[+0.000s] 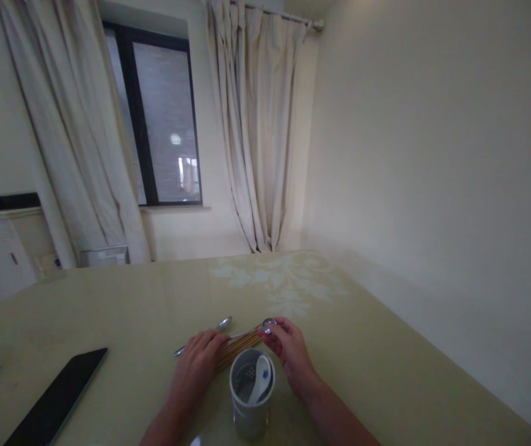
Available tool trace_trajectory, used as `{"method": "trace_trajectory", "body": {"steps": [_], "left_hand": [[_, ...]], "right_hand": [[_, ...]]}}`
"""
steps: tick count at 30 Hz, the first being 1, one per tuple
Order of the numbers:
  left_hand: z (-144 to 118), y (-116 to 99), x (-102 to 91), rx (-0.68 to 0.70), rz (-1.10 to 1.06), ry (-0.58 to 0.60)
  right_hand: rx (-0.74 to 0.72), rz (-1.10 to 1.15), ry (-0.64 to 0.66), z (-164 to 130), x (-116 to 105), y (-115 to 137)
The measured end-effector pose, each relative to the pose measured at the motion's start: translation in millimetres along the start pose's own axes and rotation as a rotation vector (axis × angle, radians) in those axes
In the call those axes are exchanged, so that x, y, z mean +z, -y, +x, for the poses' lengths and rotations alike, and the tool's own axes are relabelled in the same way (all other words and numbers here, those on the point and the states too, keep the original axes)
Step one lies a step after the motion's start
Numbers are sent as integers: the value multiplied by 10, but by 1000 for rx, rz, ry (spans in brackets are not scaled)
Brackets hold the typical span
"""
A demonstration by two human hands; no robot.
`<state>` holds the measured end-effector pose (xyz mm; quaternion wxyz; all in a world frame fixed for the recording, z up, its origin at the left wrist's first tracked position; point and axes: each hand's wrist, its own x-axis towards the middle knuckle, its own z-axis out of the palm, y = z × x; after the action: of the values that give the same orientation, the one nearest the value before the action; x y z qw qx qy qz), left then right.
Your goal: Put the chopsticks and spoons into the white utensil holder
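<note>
Curtained room, yellow-green table (pixel 386 347). Beyond the grey holder (pixel 250 396) containing a ceramic spoon (pixel 262 376), the left hand (pixel 198 371) rests flat on chopsticks (pixel 237 345), steadying them; the right hand (pixel 288 350) pinches a metal spoon (pixel 269 324).

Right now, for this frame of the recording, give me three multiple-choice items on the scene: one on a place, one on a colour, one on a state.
1. Where does the white spoon sit?
A. Inside the holder cup
B. On the dark tablet
C. On the windowsill

2. What colour is the table?
A. Red
B. Pale yellow-green
C. Black

3. What is the right hand doing?
A. Resting flat and empty
B. Pinching a metal spoon at its bowl end
C. Lifting the cup

Answers:
1 A, its bowl leans inside the cup's rim.
2 B, the whole top shows that tint.
3 B, fingertips close on the spoon beside the chopsticks under the left hand.
</note>
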<state>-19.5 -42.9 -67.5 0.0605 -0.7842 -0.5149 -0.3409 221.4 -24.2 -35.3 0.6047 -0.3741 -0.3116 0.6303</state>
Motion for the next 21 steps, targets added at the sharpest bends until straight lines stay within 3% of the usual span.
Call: {"method": "trace_trajectory", "body": {"steps": [5,12,21], "left_hand": [[41,-3,-31,-214,-254,112],[86,223,-175,-400,-345,86],[-3,341,-184,-458,-231,176]], "right_hand": [[32,-11,76,-39,17,49],[-9,-113,28,-53,-41,197],[-127,-349,388,-281,-13,505]]}}
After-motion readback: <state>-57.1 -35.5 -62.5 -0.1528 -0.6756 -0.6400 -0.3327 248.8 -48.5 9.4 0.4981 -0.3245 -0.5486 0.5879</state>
